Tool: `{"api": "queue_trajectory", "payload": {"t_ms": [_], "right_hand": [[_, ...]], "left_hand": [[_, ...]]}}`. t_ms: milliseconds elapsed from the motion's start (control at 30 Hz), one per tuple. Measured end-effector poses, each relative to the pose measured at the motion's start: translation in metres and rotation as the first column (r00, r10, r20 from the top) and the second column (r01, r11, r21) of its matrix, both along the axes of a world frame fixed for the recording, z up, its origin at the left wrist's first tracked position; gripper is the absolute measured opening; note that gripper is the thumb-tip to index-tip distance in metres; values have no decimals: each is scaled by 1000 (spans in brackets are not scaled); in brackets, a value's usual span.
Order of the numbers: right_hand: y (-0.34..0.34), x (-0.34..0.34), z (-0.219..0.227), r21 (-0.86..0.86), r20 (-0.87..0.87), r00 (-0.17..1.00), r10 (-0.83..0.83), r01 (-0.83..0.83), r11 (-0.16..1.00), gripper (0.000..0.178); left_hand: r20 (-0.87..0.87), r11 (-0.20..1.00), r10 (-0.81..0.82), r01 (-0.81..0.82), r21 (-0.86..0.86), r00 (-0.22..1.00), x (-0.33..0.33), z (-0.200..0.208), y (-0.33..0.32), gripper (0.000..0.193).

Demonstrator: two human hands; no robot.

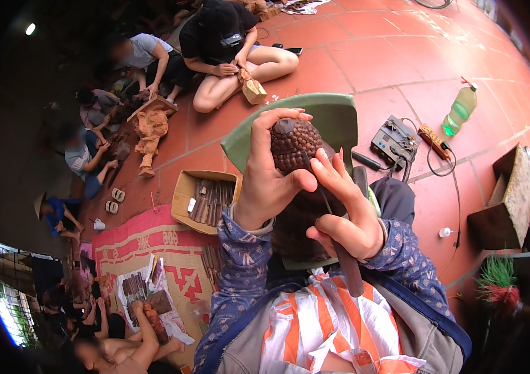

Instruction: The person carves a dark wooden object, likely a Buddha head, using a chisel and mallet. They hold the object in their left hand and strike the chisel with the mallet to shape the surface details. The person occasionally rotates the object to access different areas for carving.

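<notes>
In front of my chest is a dark brown wood carving (294,140), its rounded top covered in rows of small knobs. My left hand (262,171) is closed around the left side of this carving, thumb toward the near side. A carving chisel (348,268) with a long wooden handle is gripped in my right hand (355,215). Its slim blade reaches up to the knobbed surface, and the right fingertips rest by the carving. The carving's lower part, over my lap, is dark and partly hidden by my hands. Behind it lies a green plastic basin (338,111).
Left are a cardboard box (184,215) of chisels and a patterned mat (180,265) with more tools. Right are a grey control box (396,142), power strip (433,140), cords, bottle of green liquid (461,111) and wooden box (505,212). Several people (221,43) sit left and beyond.
</notes>
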State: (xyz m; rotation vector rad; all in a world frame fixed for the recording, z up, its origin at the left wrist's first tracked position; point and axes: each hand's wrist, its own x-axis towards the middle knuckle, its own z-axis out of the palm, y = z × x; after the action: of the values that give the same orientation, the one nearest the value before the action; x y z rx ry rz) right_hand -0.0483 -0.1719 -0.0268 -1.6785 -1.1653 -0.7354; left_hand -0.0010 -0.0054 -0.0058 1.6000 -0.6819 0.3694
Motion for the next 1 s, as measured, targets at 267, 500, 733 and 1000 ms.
{"api": "queue_trajectory", "payload": {"t_ms": [267,500,733,1000], "right_hand": [[-1,-1,4,-68,24,998,-53,55,996,31],[-1,0,5,-77,41,996,-79,82,994,30],[-2,5,3,-90,69,994,-90,96,991,29],[1,-4,8,-96,48,992,-113,117,988,31]], "left_hand": [[-9,998,-47,47,36,999,2,2,5,95],[-21,998,-57,57,4,998,0,1,3,91],[-37,999,-34,34,3,999,-1,3,2,91],[-20,999,-53,53,6,998,1,0,3,93]]}}
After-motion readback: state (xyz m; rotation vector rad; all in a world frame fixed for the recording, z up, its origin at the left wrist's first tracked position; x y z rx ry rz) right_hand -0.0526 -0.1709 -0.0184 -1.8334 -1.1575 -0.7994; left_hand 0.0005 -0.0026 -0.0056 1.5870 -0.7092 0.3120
